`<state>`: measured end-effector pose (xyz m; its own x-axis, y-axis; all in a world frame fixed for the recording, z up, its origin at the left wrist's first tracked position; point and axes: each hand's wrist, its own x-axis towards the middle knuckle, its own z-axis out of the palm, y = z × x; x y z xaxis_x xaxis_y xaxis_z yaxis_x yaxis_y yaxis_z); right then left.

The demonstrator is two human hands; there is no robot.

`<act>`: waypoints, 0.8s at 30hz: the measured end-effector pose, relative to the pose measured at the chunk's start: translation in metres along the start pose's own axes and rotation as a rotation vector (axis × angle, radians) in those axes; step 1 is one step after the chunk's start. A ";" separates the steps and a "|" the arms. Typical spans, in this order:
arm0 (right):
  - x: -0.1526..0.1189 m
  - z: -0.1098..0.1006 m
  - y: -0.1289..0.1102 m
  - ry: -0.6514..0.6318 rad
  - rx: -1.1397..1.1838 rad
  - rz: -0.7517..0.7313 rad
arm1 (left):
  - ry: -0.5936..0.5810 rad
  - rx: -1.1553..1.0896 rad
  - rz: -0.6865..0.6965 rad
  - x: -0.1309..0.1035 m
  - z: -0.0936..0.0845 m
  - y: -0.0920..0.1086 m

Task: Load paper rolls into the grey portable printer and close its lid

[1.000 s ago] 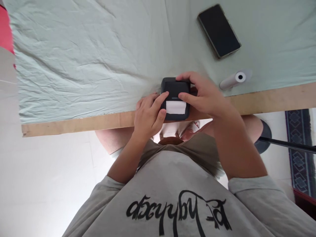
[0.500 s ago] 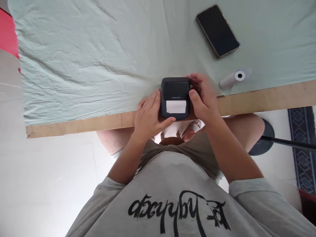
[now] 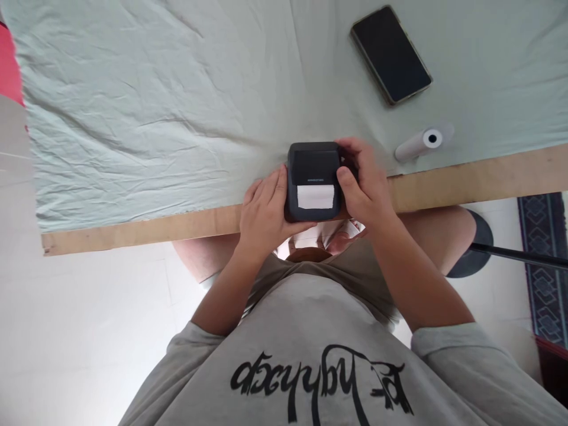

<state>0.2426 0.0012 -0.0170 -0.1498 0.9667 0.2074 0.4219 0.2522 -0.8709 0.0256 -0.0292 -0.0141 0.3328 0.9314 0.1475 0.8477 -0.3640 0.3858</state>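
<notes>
Seated person, bare hands, at a surface [image 3: 186,219] with a bare wooden front edge, the rest of it under a creased pale green cloth [image 3: 155,106]. A squarish black device [image 3: 314,163] sat at that front edge, roughly central before the body, between the two hands. Small pale lettering showed across its upper face; a white paper strip [image 3: 315,196] with an uneven lower edge lay on the nearer part.

Left hand [image 3: 265,207]: laid along the device's left side, fingers close together, thumb spread away from them along the near edge. Right hand [image 3: 366,180]: at the right side, fingers bent, thumb tip against or just beside the casing. Could not tell how firmly it gripped, if at all.

Right of the right hand, near the wooden edge: a white paper roll [image 3: 410,147], dark core hole visible. Farther back, a dark-screened phone [image 3: 391,54] lay flat, set aslant. On the floor, far right, a dark patterned mat [image 3: 544,260].
</notes>
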 end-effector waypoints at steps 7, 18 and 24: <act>0.000 -0.003 -0.004 -0.051 -0.002 0.005 | 0.003 -0.052 -0.033 0.003 -0.003 -0.004; 0.000 -0.004 0.004 -0.092 0.041 -0.026 | -0.010 -0.083 -0.064 0.003 -0.002 0.003; 0.007 -0.010 0.008 -0.149 0.075 -0.043 | 0.030 -0.166 -0.052 0.002 -0.007 0.004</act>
<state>0.2541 0.0103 -0.0185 -0.2992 0.9368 0.1816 0.3453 0.2837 -0.8946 0.0270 -0.0291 -0.0057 0.2760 0.9495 0.1493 0.7826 -0.3121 0.5386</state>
